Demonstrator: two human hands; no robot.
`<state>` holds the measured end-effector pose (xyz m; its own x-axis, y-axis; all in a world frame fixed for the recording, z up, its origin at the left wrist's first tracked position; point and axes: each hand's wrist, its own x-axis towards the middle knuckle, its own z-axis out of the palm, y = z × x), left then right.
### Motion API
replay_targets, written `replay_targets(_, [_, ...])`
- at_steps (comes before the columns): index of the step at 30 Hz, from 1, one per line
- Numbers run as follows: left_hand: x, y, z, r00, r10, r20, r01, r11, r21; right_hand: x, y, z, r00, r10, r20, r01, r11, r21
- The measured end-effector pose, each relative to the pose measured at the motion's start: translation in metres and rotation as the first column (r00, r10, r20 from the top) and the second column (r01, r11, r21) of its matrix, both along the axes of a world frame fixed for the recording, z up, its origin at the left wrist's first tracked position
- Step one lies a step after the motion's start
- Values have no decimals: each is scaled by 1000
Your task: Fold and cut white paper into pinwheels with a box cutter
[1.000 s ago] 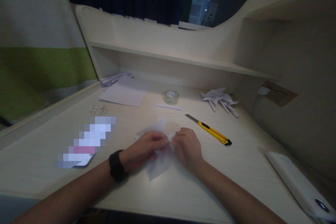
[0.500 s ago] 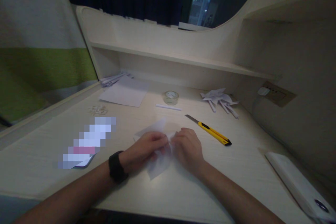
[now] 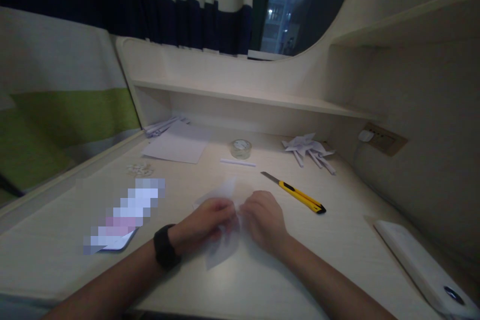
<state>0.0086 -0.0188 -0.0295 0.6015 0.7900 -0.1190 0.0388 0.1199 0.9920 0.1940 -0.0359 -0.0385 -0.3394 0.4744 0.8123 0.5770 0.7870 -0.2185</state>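
Observation:
A thin white paper pinwheel (image 3: pixel 222 254) is between my hands above the front of the desk, its pointed blades spreading up and down and partly blurred. My left hand (image 3: pixel 207 220), with a dark watch band (image 3: pixel 166 247) on the wrist, is closed, thumb and fingers pinching the pinwheel near its middle. Opposite it, my right hand (image 3: pixel 265 219) has its fingers curled together at the pinwheel's centre. Its fingertips are partly hidden, and I cannot make out any small piece between them.
Behind my hands lie a short white paper stick (image 3: pixel 238 162) and a tape roll (image 3: pixel 240 148). A yellow utility knife (image 3: pixel 302 197), blade out, lies right; finished pinwheels (image 3: pixel 307 146) are behind it. Leftward are a phone (image 3: pixel 122 240), small pale bits (image 3: pixel 139 169) and paper sheets (image 3: pixel 176 142).
The camera view has tilted up slightly, so everything sits lower in the picture. Both hands stay at the pinwheel's centre with only small finger movement.

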Motion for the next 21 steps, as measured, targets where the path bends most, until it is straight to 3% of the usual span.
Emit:
replay_targets(3, [-7, 4, 11, 976, 44, -211, -12, 989, 150, 0, 2, -1, 998, -36, -54, 34, 998, -44])
replay_targets(5, [-20, 8, 21, 902, 201, -383, -72, 942, 327, 0, 5, -2, 990, -62, -124, 50, 994, -98])
replay_targets(6, [-28, 11, 25, 834, 347, -429, -141, 886, 443, 0, 7, -2, 983, -73, -166, 52, 990, -129])
replay_targets(7, [-37, 14, 29, 767, 481, -425, -171, 791, 587, 0, 9, -2, 975, -80, -206, 48, 986, -160])
replay_targets(9, [-54, 21, 31, 616, 677, -403, -144, 600, 787, -1, 12, -3, 957, -92, -275, 32, 976, -215])
replay_targets(10, [-60, 25, 30, 568, 699, -434, -87, 576, 813, -1, 13, -4, 948, -95, -303, 22, 972, -234])
replay_targets(13, [-70, 30, 25, 563, 554, -614, 129, 674, 727, -1, 17, -6, 928, -97, -361, -3, 964, -265])
replay_targets(15, [-70, 31, 22, 590, 445, -674, 205, 724, 658, 0, 19, -7, 921, -109, -374, -4, 958, -287])
replay_targets(18, [-68, 30, 20, 649, 336, -683, 224, 773, 594, 2, 23, -10, 919, -137, -370, 16, 950, -311])
replay_targets(21, [-67, 31, 18, 702, 306, -643, 202, 781, 592, 4, 27, -12, 918, -138, -371, 23, 954, -298])
